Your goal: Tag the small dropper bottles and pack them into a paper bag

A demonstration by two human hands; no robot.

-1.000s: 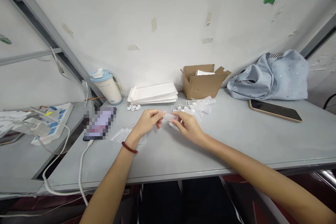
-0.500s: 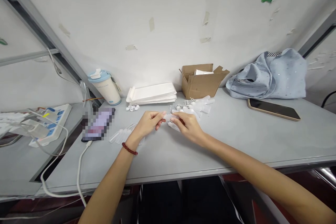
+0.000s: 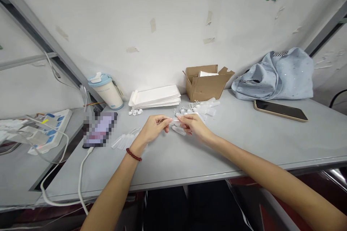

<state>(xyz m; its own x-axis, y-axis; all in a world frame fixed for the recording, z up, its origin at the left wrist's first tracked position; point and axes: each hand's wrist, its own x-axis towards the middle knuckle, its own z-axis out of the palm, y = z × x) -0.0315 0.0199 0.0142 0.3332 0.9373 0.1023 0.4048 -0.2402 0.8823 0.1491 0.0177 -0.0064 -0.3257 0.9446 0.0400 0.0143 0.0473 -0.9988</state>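
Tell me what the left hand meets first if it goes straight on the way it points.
Likely the right hand, just across the clear piece seemingly held between it and the left hand; depth is hard to judge.

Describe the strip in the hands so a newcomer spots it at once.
On the table, find the brown box by the wall. Nearer the viewer, the left hand and right hand almost meet. The clear strip bridges their gap, held, unlike the similar pieces lying loose to either side.
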